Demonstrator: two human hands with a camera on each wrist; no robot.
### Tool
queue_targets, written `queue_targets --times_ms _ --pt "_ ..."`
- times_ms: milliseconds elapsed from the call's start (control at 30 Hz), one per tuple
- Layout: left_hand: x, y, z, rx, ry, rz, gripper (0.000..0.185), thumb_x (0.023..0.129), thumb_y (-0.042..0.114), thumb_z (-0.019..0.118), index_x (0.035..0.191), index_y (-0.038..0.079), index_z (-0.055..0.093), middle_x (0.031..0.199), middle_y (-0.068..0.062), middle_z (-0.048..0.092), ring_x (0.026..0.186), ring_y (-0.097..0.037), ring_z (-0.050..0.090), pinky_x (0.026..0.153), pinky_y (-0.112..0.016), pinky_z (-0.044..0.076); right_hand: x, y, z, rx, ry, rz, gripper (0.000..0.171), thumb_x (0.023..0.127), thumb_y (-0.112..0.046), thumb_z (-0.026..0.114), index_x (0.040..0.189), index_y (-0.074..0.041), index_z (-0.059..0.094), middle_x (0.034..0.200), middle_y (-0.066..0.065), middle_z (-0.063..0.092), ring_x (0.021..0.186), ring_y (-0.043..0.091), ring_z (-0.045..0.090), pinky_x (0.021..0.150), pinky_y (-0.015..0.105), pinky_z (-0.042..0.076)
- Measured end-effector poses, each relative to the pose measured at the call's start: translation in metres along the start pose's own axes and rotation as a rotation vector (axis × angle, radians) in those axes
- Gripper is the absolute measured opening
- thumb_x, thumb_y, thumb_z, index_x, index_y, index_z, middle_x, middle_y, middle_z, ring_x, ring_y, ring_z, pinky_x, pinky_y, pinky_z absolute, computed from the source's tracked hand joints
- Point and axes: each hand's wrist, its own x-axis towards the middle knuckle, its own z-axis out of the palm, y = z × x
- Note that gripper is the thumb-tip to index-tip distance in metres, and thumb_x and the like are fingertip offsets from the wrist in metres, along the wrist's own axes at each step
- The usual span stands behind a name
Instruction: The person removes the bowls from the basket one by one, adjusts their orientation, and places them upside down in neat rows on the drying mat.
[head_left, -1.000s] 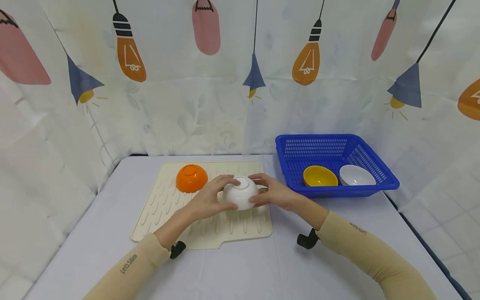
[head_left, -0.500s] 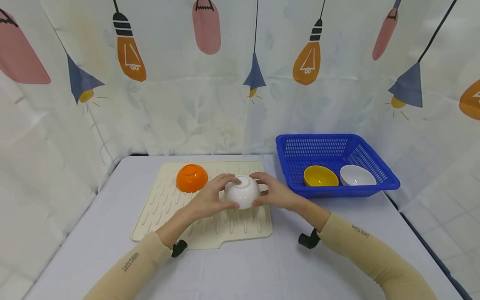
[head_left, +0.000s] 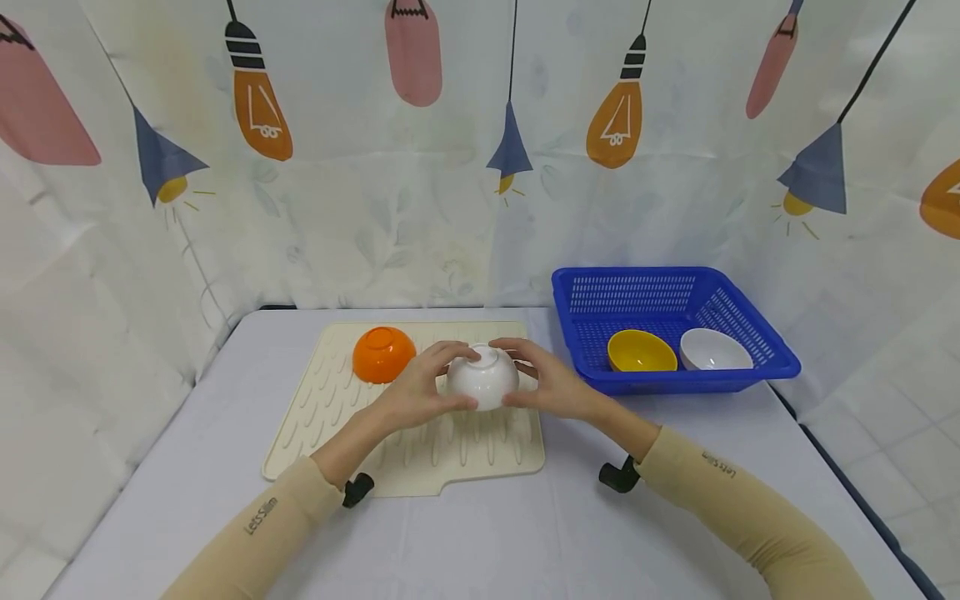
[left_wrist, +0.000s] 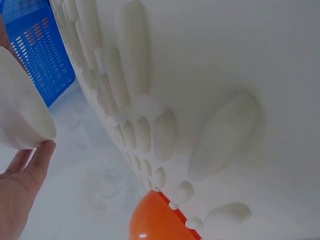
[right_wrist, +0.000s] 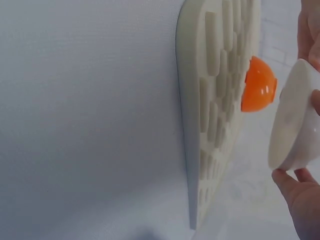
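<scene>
A white bowl (head_left: 483,380) is held upside down just above the cream ridged drying mat (head_left: 345,433). My left hand (head_left: 426,392) grips its left side and my right hand (head_left: 542,382) grips its right side, fingers curled over the base. The left wrist view shows the white bowl (left_wrist: 20,115) with a fingertip under its rim, and the right wrist view shows the white bowl (right_wrist: 295,125) clear of the mat (right_wrist: 215,100). An orange bowl (head_left: 383,355) lies upside down on the mat to the left.
A blue plastic basket (head_left: 667,292) stands at the back right of the table and holds a yellow bowl (head_left: 641,351) and another white bowl (head_left: 714,349). A curtain printed with lamps hangs behind and at both sides.
Both hands have carried the white bowl a little farther back over the mat. The orange bowl and the basket have not moved.
</scene>
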Motion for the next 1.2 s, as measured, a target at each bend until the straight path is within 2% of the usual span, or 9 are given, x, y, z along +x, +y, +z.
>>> queue_targets --times_ms 233,433,667,767,1000,1200 --pt "0.002 -0.001 -0.001 0.027 0.007 0.009 0.059 0.081 0.019 0.091 0.132 0.017 0.061 0.142 -0.005 0.052 0.131 -0.026 0.051 0.104 -0.048 0.050 0.002 0.003 0.002 -0.080 0.021 -0.067 0.070 0.085 -0.005 0.084 0.147 -0.012 0.052 0.155 0.016 0.040 0.142 0.034 0.039 0.112 0.056 0.038" --pt "0.005 -0.004 -0.004 0.066 0.013 0.011 0.058 0.080 0.019 0.091 0.130 0.015 0.061 0.147 -0.012 0.050 0.136 -0.032 0.048 0.105 -0.048 0.049 0.007 0.004 0.003 -0.125 0.029 -0.049 0.063 0.084 -0.004 0.085 0.141 -0.012 0.058 0.157 0.019 0.039 0.144 0.038 0.038 0.112 0.054 0.039" --pt "0.010 -0.013 -0.005 0.076 0.013 0.010 0.054 0.081 0.020 0.091 0.126 0.010 0.063 0.150 -0.024 0.045 0.137 -0.040 0.045 0.104 -0.050 0.049 0.015 0.004 0.004 -0.158 0.030 -0.041 0.063 0.083 -0.001 0.084 0.140 -0.009 0.057 0.156 0.021 0.041 0.143 0.036 0.041 0.112 0.050 0.040" --pt "0.013 -0.016 -0.006 0.074 0.010 0.005 0.054 0.081 0.019 0.091 0.126 0.009 0.063 0.148 -0.024 0.046 0.136 -0.040 0.046 0.104 -0.052 0.049 0.020 0.007 0.005 -0.161 0.041 -0.029 0.064 0.082 0.001 0.085 0.140 -0.008 0.057 0.155 0.021 0.041 0.142 0.036 0.041 0.112 0.051 0.040" --pt "0.024 -0.025 -0.011 0.091 0.015 -0.042 0.056 0.078 0.017 0.092 0.126 0.010 0.062 0.140 -0.014 0.051 0.129 -0.033 0.050 0.104 -0.052 0.049 0.035 0.017 0.007 -0.148 0.066 -0.021 0.064 0.082 0.004 0.084 0.139 -0.006 0.058 0.154 0.022 0.042 0.144 0.034 0.038 0.112 0.053 0.039" --pt "0.030 -0.036 -0.013 0.075 0.011 -0.067 0.054 0.079 0.014 0.091 0.124 0.008 0.061 0.141 -0.016 0.050 0.130 -0.034 0.049 0.105 -0.054 0.047 0.046 0.027 0.008 -0.153 0.083 -0.026 0.066 0.079 0.006 0.085 0.138 -0.006 0.059 0.153 0.018 0.045 0.143 0.034 0.039 0.112 0.053 0.041"
